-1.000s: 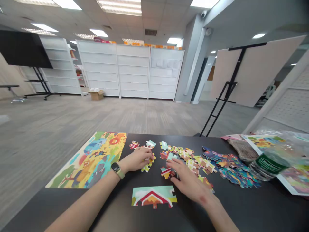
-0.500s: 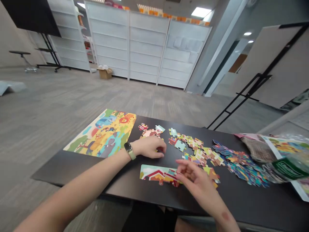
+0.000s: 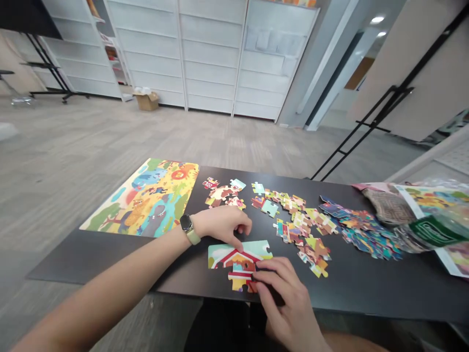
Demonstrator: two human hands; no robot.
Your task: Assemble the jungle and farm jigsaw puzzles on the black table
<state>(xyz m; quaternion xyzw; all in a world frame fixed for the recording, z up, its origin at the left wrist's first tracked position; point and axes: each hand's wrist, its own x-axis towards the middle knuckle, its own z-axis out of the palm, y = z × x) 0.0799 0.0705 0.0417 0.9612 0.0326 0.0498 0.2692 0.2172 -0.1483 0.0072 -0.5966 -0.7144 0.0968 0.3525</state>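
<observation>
Near the table's front edge lies a partly joined jigsaw (image 3: 220, 252) showing a red-framed house roof under a pale sky. My left hand (image 3: 222, 224), with a watch on its wrist, reaches over from the left. Its thumb tip rests on the upper edge of the joined pieces, while the other fingers curl loosely apart from it. At the lower right of the house, my right hand (image 3: 286, 298) has its thumb and fingers closed on a puzzle piece (image 3: 252, 286), partly hidden by the fingertips. That piece lies against the house section.
Beyond my hands are cow-patterned pieces (image 3: 220, 193) and a spread of loose farm pieces (image 3: 293, 205). Blue-purple pieces (image 3: 366, 232) are heaped at right, beside a plastic bottle (image 3: 436, 231). A colourful animal picture sheet (image 3: 146, 195) lies at left.
My right hand has moved down and left to the house's lower part, where more pieces now show. My left hand has come to the jigsaw's top edge. The view has tilted down.
</observation>
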